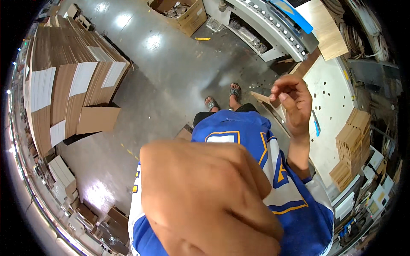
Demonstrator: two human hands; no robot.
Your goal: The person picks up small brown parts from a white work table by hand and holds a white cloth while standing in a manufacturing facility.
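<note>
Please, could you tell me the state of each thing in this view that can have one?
Right hand: raised, fingers curled, nothing visible in its grip
Left hand: close to camera, grip hidden
Cardboard box: open, scraps inside
Blue tool: lying on the table, blade too small to judge
White table: scattered with dark bits
Sandals: worn
</note>
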